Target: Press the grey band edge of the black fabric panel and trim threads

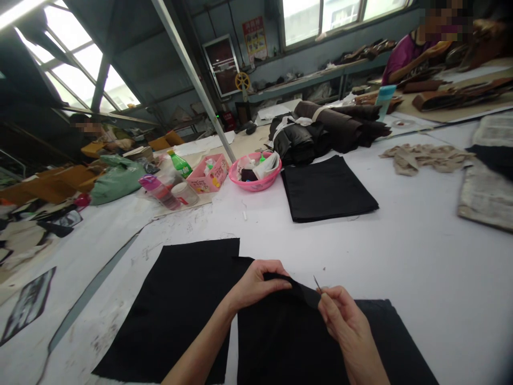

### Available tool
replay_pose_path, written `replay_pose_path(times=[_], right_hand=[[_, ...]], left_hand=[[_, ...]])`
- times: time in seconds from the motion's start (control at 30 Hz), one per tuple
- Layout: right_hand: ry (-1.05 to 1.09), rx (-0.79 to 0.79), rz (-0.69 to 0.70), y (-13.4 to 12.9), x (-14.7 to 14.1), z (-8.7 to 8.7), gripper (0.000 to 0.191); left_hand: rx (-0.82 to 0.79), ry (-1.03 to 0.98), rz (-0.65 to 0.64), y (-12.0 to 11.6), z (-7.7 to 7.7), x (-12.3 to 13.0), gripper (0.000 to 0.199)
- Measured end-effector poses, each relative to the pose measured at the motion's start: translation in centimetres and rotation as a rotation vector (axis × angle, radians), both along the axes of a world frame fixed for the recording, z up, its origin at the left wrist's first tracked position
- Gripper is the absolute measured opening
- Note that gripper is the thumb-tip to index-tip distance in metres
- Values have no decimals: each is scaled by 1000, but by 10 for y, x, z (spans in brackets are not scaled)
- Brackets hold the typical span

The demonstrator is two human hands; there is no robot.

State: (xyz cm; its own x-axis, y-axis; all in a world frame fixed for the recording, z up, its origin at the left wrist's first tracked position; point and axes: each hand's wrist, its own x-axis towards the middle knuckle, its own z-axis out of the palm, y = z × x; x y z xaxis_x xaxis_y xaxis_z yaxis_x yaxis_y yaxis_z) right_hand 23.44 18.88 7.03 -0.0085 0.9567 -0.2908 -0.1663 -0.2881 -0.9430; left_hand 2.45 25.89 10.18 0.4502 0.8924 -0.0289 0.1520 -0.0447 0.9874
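Note:
Black cloth lies before me, its top edge lifted off the white table. My left hand pinches that raised edge between thumb and fingers. At the other end of the fold, my right hand is closed on a thin, pointed metal tool, whose tip sticks up past the fingers; its exact kind is hidden. The right fingertips also touch the cloth's edge. Another black cloth piece lies flat to the left, and more black cloth shows under my right forearm.
A stack of black cloth lies farther back on the white table. Behind are a pink basket, a pink box, a green bottle and dark rolls. Beige scraps lie right. Two people sit farther off.

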Motion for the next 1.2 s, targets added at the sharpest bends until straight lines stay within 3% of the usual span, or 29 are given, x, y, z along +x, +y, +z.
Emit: replay_pose_path(times=[0.13, 0.4, 0.63, 0.7, 0.77, 0.87, 0.97, 1.1, 1.2], right_hand=[[-16, -33, -17, -3, 9, -10, 40], [76, -99, -245, -1, 32, -16, 43], [-156, 18, -372, 10, 40, -8, 51], [-237, 61, -324, 15, 38, -3, 49], [-288, 127, -172, 19, 31, 3, 47], [-224, 223, 73, 23, 14, 11, 42], [-131, 232, 225, 25, -1, 11, 34], [-179, 163, 270, 23, -8, 4, 22], [-263, 154, 234, 23, -4, 2, 28]], left_hand=[[-29, 16, 6, -1, 1, 0, 15], [-38, 28, -9, -1, 3, -1, 15], [-49, 35, -24, -2, 3, -3, 17], [-50, 39, -24, -2, 3, -2, 18], [-47, 44, -34, -4, 3, -1, 18], [-28, 58, -43, -5, 5, 0, 17], [-22, 63, -41, -5, 6, 0, 16], [-22, 54, -43, -5, 6, -1, 15], [-24, 48, -44, -5, 4, -2, 15]])
